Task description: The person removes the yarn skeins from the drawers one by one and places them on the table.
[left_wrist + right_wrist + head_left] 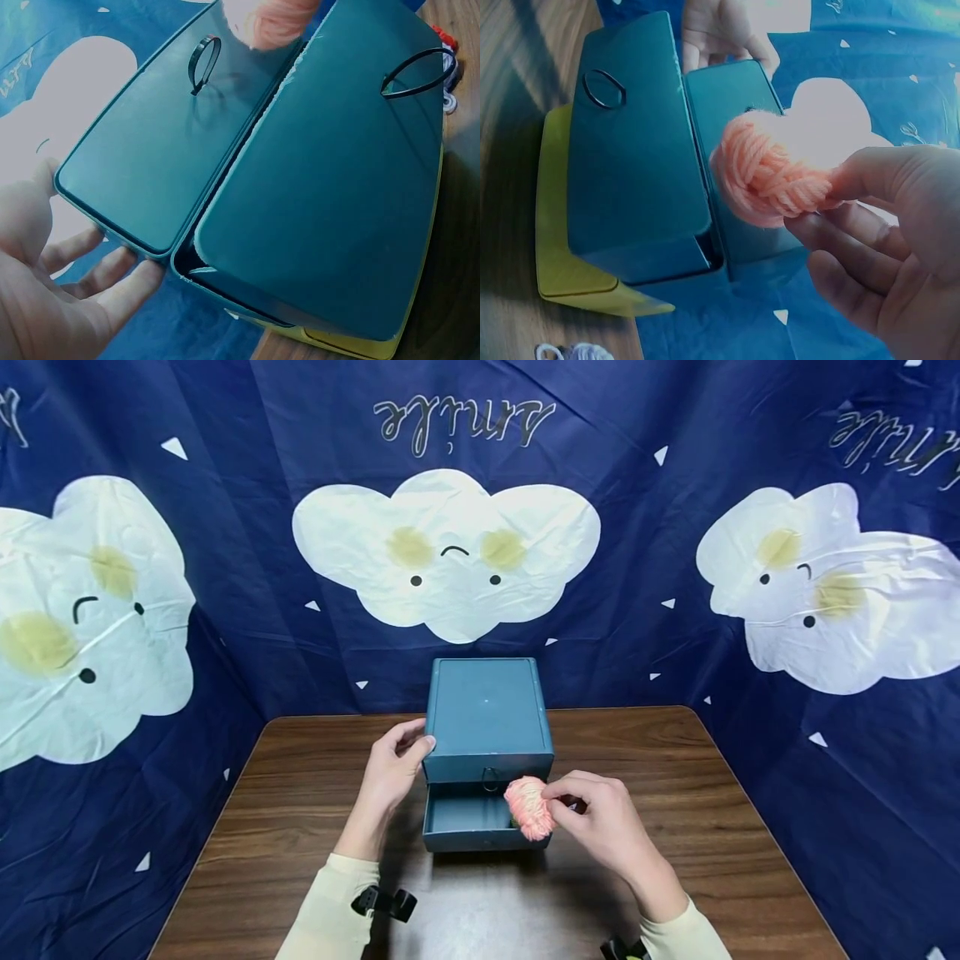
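A teal drawer box [487,706] stands on the table, its lower drawer [480,841] pulled out below the closed upper drawer. My left hand [393,768] holds the box at its left side, with the thumb on the front corner. In the left wrist view, the fingertips touch the box's edge. Between the thumb and fingers of my right hand [600,818] is a pink ball of yarn [530,808], pinched over the right part of the open drawer. Yarn strands show clearly on the ball [761,169] in the right wrist view. The ball hides the drawer's right part.
Each drawer front has a black loop pull [204,64]. Something yellow [555,210] lies beneath the box. Red and pale yarn [448,71] lies beside it on the wooden table [300,827]. A blue cloth with clouds hangs around the table.
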`<action>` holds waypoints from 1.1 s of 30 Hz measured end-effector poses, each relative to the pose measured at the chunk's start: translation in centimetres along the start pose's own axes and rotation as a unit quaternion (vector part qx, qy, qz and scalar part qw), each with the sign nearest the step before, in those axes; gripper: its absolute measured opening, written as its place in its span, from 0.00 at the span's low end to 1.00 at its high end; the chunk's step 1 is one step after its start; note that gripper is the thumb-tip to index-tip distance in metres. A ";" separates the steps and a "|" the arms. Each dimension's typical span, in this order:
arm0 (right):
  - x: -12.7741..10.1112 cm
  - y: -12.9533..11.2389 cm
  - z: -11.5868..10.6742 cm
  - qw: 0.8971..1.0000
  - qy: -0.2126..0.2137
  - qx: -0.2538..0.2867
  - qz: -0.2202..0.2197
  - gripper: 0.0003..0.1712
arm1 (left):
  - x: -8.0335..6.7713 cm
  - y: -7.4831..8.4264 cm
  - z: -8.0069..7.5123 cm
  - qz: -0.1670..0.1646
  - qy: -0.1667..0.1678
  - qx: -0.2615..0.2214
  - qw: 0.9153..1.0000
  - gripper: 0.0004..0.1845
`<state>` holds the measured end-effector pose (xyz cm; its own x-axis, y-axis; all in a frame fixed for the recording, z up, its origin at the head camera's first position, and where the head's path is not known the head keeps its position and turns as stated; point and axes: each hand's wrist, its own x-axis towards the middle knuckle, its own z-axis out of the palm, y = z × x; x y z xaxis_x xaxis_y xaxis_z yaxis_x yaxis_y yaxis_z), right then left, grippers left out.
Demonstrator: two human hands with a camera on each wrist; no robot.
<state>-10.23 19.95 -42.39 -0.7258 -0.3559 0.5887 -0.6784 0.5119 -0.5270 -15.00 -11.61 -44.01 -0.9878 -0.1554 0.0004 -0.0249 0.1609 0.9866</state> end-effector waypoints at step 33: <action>-4.1 5.1 -4.4 0.993 0.081 -0.074 0.049 0.20 | 0.1 -0.3 0.0 0.004 0.000 -0.002 1.000 0.24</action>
<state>-10.15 27.45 -44.79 -0.7509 -0.1746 0.6369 -0.5729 0.6519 -0.4967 -15.05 -11.71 -44.32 -0.9881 -0.1538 0.0074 -0.0172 0.1579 0.9873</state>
